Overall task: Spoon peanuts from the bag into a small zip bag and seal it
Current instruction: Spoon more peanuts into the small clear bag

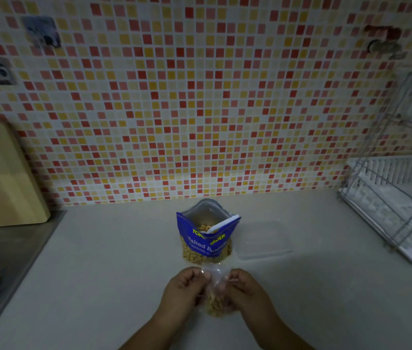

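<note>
Just in front of the blue foil peanut bag, the small clear plastic zip bag, part-filled, is pinched at its top by the left hand and the right hand. Its mouth is best pressed closed from end to end.

Both arms are seen entering from the bottom edge and converging toward the middle. The left forearm is angled up and rightward, the right forearm up and leftward. The left grip is turned knuckles-up, fingers curled, fingertips pinched on the left upper edge of the small zip bag. The right grip is mirrored, pinched on the right edge. The grips are set near each other, not touching.
</note>
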`<state>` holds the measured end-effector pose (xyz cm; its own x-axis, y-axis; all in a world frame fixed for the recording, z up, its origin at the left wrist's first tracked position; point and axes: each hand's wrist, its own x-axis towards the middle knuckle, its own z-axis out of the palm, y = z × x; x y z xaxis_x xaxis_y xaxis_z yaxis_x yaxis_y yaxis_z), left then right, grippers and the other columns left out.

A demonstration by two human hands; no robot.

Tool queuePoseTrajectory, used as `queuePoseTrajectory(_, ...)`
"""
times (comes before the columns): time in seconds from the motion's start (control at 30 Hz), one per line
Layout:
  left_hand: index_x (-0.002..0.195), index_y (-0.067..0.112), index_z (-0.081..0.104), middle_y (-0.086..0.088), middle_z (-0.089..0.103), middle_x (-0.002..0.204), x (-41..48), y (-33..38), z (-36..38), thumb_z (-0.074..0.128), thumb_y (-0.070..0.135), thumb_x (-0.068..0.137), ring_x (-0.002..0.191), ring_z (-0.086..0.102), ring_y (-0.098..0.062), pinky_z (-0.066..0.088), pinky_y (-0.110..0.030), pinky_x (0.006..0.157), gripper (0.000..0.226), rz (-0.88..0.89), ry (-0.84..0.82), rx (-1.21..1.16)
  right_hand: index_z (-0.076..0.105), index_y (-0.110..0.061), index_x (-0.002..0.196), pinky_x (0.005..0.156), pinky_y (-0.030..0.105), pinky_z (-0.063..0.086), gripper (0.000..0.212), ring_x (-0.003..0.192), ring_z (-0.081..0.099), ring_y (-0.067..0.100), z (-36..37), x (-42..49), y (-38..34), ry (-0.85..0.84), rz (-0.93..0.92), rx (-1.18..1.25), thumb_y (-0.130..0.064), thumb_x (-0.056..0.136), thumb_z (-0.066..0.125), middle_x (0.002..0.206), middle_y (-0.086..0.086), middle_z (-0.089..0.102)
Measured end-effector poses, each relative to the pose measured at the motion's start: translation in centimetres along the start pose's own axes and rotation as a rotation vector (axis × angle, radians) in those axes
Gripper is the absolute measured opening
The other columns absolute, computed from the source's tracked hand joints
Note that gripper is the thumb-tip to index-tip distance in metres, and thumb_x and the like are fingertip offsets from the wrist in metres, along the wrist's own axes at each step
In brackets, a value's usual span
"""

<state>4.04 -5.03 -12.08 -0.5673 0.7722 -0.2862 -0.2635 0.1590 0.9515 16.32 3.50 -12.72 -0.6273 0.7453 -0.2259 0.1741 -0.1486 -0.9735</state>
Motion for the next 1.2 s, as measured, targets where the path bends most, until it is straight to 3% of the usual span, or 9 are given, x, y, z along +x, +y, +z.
queuePoseTrajectory(0.17,0.066,0.01,0.067,-0.011,0.057,0.051,1.7,-2.2,1.0,0.066,0.016,0.083,0.039,0.044,-0.015,0.034,-0.021,0.044,0.019,-0.098,0.069,0.094,0.068,-0.014,0.075,0.058,0.025,0.046,0.011,0.051,0.053,0.005,-0.7,1.9,2.2,0.168,0.061,-0.266,-0.017,0.085,0.066,0.056,-0.002,0.062)
queuePoseTrajectory(0.23,0.067,0.005,0.065,-0.012,0.054,0.048,2.4,-2.5,1.5,0.064,0.014,0.084,0.036,0.042,-0.017,0.033,-0.021,0.042,0.019,-0.143,0.087,0.087,0.062,-0.021,0.066,0.068,0.025,0.043,0.021,0.061,0.055,0.008,-0.9,2.8,2.4,0.174,0.061,-0.39,-0.02,0.086,0.063,0.059,-0.005,0.059)
queuePoseTrajectory(0.33,0.065,0.005,0.06,-0.013,0.053,0.045,3.3,-2.7,2.1,0.059,0.011,0.087,0.033,0.042,-0.019,0.036,-0.021,0.038,0.024,-0.165,0.112,0.131,0.055,-0.028,0.074,0.071,0.019,0.035,0.017,0.079,0.055,0.011,-1.1,4.1,2.2,0.169,0.049,-0.541,-0.023,0.09,0.058,0.076,-0.007,0.059)
queuePoseTrajectory(0.47,0.061,0.016,0.063,-0.007,0.068,0.059,4.7,-3.4,2.1,0.06,0.021,0.086,0.056,0.062,-0.019,0.049,-0.027,0.061,0.025,-0.052,0.17,0.512,0.068,-0.013,0.092,0.069,0.017,0.032,0.016,0.093,0.063,0.017,-1.5,5.4,2.4,0.192,0.028,-0.679,-0.023,0.091,0.056,0.095,0.004,0.071)
queuePoseTrajectory(0.53,0.076,0.015,0.068,-0.005,0.072,0.077,5.1,-3.3,2.1,0.058,0.024,0.087,0.077,0.066,-0.019,0.044,-0.023,0.067,0.017,0.003,0.179,0.708,0.069,-0.011,0.097,0.074,0.021,0.038,0.02,0.098,0.064,0.02,-1.5,5.7,2.7,0.197,0.02,-0.736,-0.024,0.091,0.054,0.101,0.007,0.071)
queuePoseTrajectory(0.63,0.087,0.013,0.068,-0.007,0.072,0.088,5.7,-3.3,2.2,0.054,0.026,0.088,0.087,0.065,-0.022,0.038,-0.022,0.067,0.019,0.061,0.191,0.846,0.068,-0.014,0.099,0.082,0.025,0.043,0.024,0.101,0.063,0.021,-1.3,5.7,3.0,0.184,0.013,-0.864,-0.028,0.092,0.05,0.104,0.006,0.07)
queuePoseTrajectory(0.83,0.091,0.012,0.064,-0.009,0.071,0.092,6.2,-3.6,2.2,0.055,0.025,0.086,0.09,0.065,-0.023,0.041,-0.022,0.069,0.017,0.061,0.208,0.926,0.064,-0.022,0.097,0.081,0.028,0.048,0.019,0.097,0.065,0.02,-1.0,5.6,3.6,0.249,0.007,-0.849,-0.034,0.083,0.059,0.098,0.001,0.072)
queuePoseTrajectory(1.0,0.088,0.018,0.053,-0.006,0.068,0.085,6.2,-3.5,2.1,0.055,0.019,0.083,0.088,0.064,-0.023,0.039,-0.02,0.067,0.005,0.055,0.2,0.877,0.052,-0.029,0.082,0.071,0.029,0.049,0.011,0.087,0.067,0.022,-1.1,6.0,4.1,0.257,0.034,-0.808,-0.036,0.08,0.06,0.086,0.002,0.072)
queuePoseTrajectory(1.2,0.097,0.016,0.06,-0.006,0.07,0.09,5.7,-2.9,1.4,0.058,0.02,0.083,0.088,0.066,-0.022,0.044,-0.023,0.073,0.015,0.098,0.207,0.823,0.066,-0.02,0.093,0.073,0.029,0.048,0.02,0.092,0.066,0.022,-1.2,6.1,4.5,0.293,-0.045,-0.814,-0.035,0.088,0.054,0.092,0.004,0.073)
